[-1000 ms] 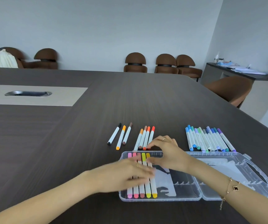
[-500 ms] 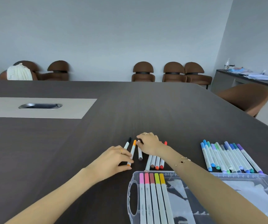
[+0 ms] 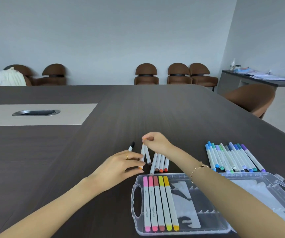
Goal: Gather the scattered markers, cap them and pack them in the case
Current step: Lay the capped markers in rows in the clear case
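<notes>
On the dark table (image 3: 155, 107), going from left to right: a black-capped marker (image 3: 131, 146) lies alone just beyond the left hand (image 3: 121, 166); that hand's fingertips pinch the near end of an orange marker (image 3: 142, 154), and the right hand (image 3: 155, 142) pinches its far end, so the pen tilts up between them; a brown-tipped marker (image 3: 147, 156) lies touching it; beside that sits a row of four warm-coloured markers (image 3: 160, 162), partly under the right wrist; far right, a fan of blue, green and purple markers (image 3: 232, 157). Nearest the camera the clear case (image 3: 135, 200) lies open with five markers (image 3: 160, 201) slotted at its left side; the remaining slots are free. These pens look light, stiff and smooth, likely to roll; a pinch at mid-barrel, or at both ends as now, should serve best. Little blocks the way; the right forearm crosses over the case, and the neighbouring pens could be nudged.
</notes>
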The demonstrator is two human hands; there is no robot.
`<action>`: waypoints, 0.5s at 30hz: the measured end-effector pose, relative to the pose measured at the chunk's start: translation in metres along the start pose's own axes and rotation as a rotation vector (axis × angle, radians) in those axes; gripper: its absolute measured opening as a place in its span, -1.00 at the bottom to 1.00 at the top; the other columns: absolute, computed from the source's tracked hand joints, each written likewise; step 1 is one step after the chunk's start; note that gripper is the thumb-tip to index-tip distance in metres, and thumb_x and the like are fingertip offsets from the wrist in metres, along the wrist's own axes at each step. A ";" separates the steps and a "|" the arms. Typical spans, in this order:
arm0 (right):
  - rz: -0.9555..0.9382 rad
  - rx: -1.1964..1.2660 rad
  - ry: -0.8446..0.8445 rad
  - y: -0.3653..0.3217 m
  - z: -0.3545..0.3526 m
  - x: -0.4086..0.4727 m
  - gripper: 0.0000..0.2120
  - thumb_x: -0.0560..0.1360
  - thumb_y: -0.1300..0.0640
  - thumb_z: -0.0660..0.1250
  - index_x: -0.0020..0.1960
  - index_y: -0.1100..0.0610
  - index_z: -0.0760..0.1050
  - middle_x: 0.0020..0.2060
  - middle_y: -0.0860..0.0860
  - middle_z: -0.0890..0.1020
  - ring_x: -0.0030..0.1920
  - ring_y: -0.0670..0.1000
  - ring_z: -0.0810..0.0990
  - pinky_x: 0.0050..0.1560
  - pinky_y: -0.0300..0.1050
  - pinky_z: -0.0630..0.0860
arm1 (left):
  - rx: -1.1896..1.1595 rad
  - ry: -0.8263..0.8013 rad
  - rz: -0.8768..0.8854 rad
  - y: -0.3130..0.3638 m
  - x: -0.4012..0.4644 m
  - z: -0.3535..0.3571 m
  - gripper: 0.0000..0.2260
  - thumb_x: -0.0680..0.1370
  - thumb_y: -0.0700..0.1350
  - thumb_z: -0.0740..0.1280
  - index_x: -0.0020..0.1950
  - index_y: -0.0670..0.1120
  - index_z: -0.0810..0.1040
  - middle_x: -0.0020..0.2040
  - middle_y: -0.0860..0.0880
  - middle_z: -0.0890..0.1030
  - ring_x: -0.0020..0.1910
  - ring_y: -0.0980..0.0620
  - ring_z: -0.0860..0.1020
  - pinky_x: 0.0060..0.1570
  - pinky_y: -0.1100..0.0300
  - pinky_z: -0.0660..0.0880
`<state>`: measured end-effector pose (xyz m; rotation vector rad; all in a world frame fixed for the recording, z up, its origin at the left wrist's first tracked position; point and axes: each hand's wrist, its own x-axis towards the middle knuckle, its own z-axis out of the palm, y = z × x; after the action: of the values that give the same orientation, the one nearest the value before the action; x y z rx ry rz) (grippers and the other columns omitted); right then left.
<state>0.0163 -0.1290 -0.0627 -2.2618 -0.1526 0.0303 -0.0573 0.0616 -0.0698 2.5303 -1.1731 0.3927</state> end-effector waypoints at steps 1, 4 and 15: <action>-0.015 0.037 -0.042 -0.004 -0.008 -0.010 -0.72 0.57 0.13 0.23 0.25 0.11 0.52 0.18 -0.01 0.56 0.21 -0.03 0.49 0.17 -0.18 0.41 | -0.028 -0.002 0.021 0.012 0.001 -0.003 -0.64 0.53 0.17 0.17 0.12 0.05 0.64 0.16 0.13 0.59 0.08 0.24 0.52 0.11 0.38 0.46; -0.057 0.017 -0.106 -0.005 -0.026 -0.044 -0.75 0.57 0.15 0.25 0.23 0.12 0.54 0.13 0.00 0.59 0.15 -0.06 0.53 0.11 -0.24 0.43 | -0.077 -0.018 0.064 0.051 0.006 -0.003 -0.63 0.51 0.18 0.21 0.15 0.03 0.63 0.15 0.13 0.60 0.14 0.24 0.50 0.14 0.40 0.42; -0.116 -0.099 -0.104 0.036 -0.030 -0.127 -0.76 0.52 0.11 0.34 0.17 0.13 0.57 0.02 -0.02 0.61 -0.04 -0.15 0.55 -0.01 -0.34 0.48 | -0.165 -0.095 0.018 0.118 -0.015 0.037 -0.65 0.52 0.18 0.27 0.25 0.09 0.55 0.24 0.20 0.52 0.24 0.27 0.42 0.22 0.48 0.25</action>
<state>-0.1042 -0.1901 -0.0745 -2.3474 -0.3475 0.0799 -0.1539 -0.0145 -0.0887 2.4198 -1.2100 0.1733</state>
